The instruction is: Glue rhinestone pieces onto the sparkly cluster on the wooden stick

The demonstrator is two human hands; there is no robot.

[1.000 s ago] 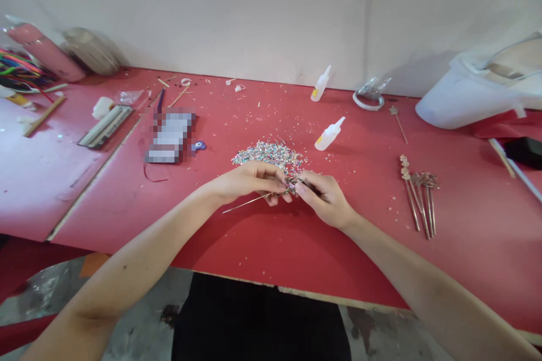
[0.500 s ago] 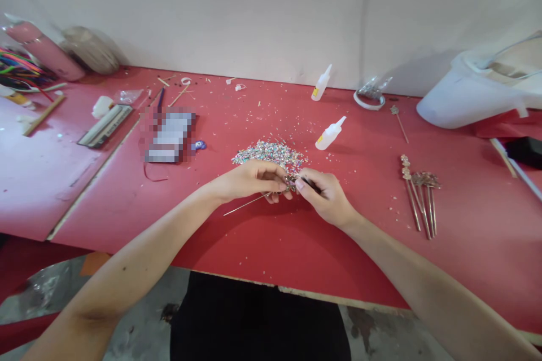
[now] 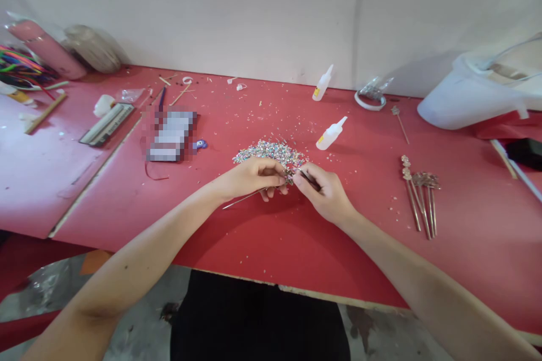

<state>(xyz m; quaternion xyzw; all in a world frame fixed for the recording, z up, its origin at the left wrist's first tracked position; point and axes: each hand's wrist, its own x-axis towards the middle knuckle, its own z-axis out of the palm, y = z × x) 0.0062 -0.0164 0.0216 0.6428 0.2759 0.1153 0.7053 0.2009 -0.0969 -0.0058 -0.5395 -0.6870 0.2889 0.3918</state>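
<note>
My left hand (image 3: 262, 175) is closed around a hair stick (image 3: 243, 199). Its thin metal shaft sticks out to the lower left, and its ornate head lies at my fingertips, partly covered. Pinched in my right hand (image 3: 324, 189) are dark tweezers (image 3: 311, 179), with the tips close to the ornament; whether they grip a stone cannot be made out. Just beyond both hands spreads a pile of small glittering rhinestones (image 3: 271, 150) on the red table (image 3: 254, 237).
Two small glue bottles (image 3: 329, 134) stand behind the pile. Several finished hair sticks (image 3: 427, 197) lie at right, near a white bucket (image 3: 459, 93). On the left are a blurred-out phone-like object (image 3: 171, 135), a pink bottle (image 3: 46, 48) and a jar (image 3: 91, 48).
The hair stick's shaft has tilted slightly upward in my left hand. My right fingers and the tweezers have shifted a little at the ornament.
</note>
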